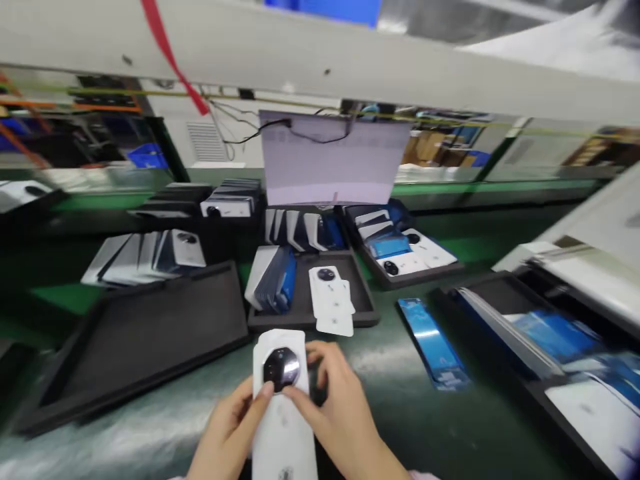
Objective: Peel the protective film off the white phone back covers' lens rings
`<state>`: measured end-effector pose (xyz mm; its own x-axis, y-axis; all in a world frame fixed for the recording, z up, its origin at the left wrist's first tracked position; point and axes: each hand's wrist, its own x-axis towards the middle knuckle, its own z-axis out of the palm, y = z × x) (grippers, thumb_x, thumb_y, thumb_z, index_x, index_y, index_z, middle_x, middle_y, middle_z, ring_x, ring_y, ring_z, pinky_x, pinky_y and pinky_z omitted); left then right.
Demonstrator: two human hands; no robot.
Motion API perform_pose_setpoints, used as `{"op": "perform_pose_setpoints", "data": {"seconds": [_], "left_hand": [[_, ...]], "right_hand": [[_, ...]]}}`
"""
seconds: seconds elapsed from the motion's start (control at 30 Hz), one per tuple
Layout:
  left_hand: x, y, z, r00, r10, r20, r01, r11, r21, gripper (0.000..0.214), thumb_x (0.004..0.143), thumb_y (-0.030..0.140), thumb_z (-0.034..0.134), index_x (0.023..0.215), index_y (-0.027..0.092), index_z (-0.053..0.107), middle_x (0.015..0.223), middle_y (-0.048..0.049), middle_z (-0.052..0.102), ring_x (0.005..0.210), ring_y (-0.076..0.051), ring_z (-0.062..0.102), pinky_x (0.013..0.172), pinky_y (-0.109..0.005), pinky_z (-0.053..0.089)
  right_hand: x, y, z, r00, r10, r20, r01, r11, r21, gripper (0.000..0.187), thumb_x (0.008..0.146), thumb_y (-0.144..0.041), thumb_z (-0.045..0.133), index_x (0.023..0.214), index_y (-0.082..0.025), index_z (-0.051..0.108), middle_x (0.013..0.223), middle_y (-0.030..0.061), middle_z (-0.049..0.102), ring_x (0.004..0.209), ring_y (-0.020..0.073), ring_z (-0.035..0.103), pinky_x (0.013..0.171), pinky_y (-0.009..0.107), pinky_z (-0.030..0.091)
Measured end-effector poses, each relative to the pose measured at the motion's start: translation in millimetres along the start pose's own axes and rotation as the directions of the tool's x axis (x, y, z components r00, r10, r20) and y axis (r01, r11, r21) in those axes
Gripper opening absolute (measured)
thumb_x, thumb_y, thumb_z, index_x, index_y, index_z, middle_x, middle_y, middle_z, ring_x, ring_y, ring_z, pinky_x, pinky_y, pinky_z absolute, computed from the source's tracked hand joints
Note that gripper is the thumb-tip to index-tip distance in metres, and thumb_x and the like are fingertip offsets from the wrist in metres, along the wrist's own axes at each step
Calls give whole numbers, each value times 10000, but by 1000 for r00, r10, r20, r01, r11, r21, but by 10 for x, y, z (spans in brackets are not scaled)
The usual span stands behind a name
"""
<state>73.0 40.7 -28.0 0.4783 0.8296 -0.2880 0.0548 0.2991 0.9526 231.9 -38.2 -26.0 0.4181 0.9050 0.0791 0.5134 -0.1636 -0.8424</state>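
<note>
In front of me stands a white phone back cover (283, 430) with a large round dark camera window at its upper end. A second white edge shows behind its top, so it may be more than one piece. My left hand (233, 427) grips its left side, with the thumb at the lower rim of the camera window. My right hand (343, 407) holds the right side, its thumb by the same rim and its fingers curled behind the edge. Just beyond, several white covers (330, 300) overlap in a dark foam tray (313, 323).
On the left lies a black tray (170, 327), with a fanned row of white covers (145, 257) behind it. A strip of blue-filmed pieces (434, 343) rests on the green bench to the right. Beyond it are a dark box (520, 393) and another tray (425, 273) of covers.
</note>
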Motion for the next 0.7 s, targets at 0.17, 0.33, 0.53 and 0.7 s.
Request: {"op": "perform_pose_setpoints", "data": {"seconds": [0.17, 0.33, 0.53, 0.7], "left_hand": [[-113, -155, 68, 1000, 16, -6, -15, 996, 88, 324, 828, 532, 808, 982, 254, 872, 879, -25, 833, 670, -184, 662, 709, -229, 582], [-175, -115, 62, 991, 110, 70, -126, 950, 286, 222, 953, 373, 657, 1005, 296, 858, 793, -18, 753, 618, -171, 629, 617, -200, 542], [-177, -154, 27, 970, 201, 140, -239, 904, 355, 207, 936, 254, 645, 986, 275, 845, 765, -32, 771, 593, -179, 661, 551, -212, 490], [-190, -188, 17, 970, 177, 166, -223, 919, 325, 252, 928, 209, 647, 1053, 299, 846, 891, -45, 842, 688, -206, 745, 657, -227, 547]], "right_hand": [[-158, 187, 86, 985, -127, -117, 121, 991, -59, 421, 975, -320, 647, 1394, -333, 610, 1122, 57, 622, 817, 187, 654, 776, 345, 589], [-184, 147, 121, 960, -222, -168, 215, 975, -57, 415, 972, -209, 649, 1371, -319, 606, 1009, 17, 605, 598, 99, 573, 580, 236, 576], [-75, 117, -1, 996, -77, -39, 81, 990, 115, 205, 973, -192, 649, 1134, -318, 634, 935, -16, 576, 667, 90, 639, 542, 161, 570], [-70, 130, -55, 999, 26, 42, -33, 984, 177, 87, 1017, -214, 590, 1003, -285, 638, 905, -29, 581, 501, 48, 537, 433, 161, 484]]}}
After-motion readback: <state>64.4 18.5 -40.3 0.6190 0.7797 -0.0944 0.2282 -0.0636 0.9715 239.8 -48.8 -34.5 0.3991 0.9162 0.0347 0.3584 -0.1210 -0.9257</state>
